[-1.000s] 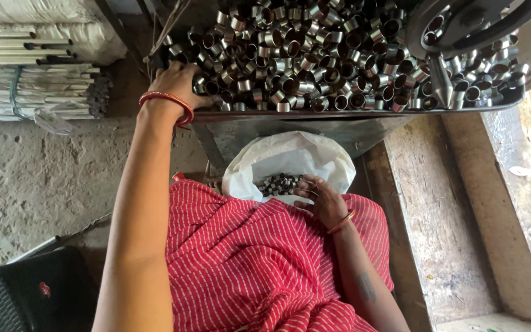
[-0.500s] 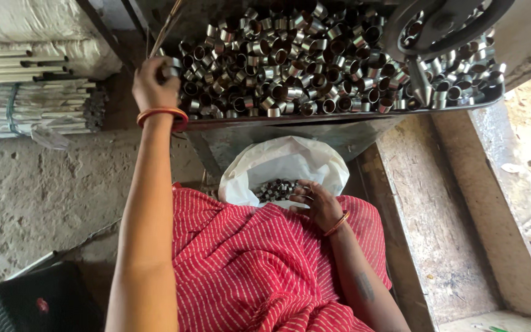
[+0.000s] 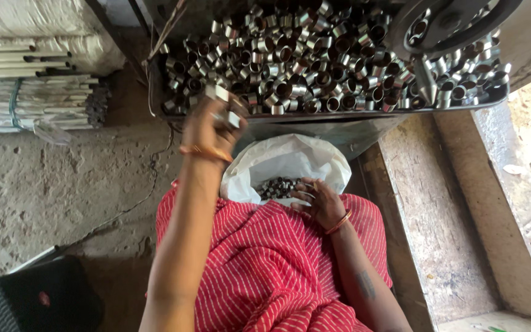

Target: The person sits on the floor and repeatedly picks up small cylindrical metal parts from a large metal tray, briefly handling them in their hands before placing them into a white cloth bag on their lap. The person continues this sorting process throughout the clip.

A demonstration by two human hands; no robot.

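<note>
Up front, I see a few short metal rings (image 3: 221,98) pinched in the left hand (image 3: 211,126); its fingers (image 3: 228,118) are curled together around them, one ring sticking out above the fingertips, another showing between the fingers. That hand is raised, blurred, just below the near lip of the metal tray (image 3: 339,117). Beyond the fingertips lies the heap of steel rings (image 3: 314,61), shiny short tube sections piled loose across the tray.

Below and to the right of the left fingers sits a white plastic bag (image 3: 284,160), mouth open, with more dark rings (image 3: 278,186) in its bottom. My right hand (image 3: 321,201) rests at the bag's mouth, fingers (image 3: 305,195) loosely spread and touching the bag's edge; whether they hold a ring I cannot tell. Both wrists wear orange bangles.

Bag and right hand lie on a red striped cloth (image 3: 265,264) over the lap.

Further out: a dark wheel (image 3: 450,24) with a pointed metal part under it stands over the tray's right end. Left of the left hand, bundled pale tubes (image 3: 26,92) are stacked on the concrete floor (image 3: 62,178). Right of the lap, a worn wooden plank (image 3: 450,227).
</note>
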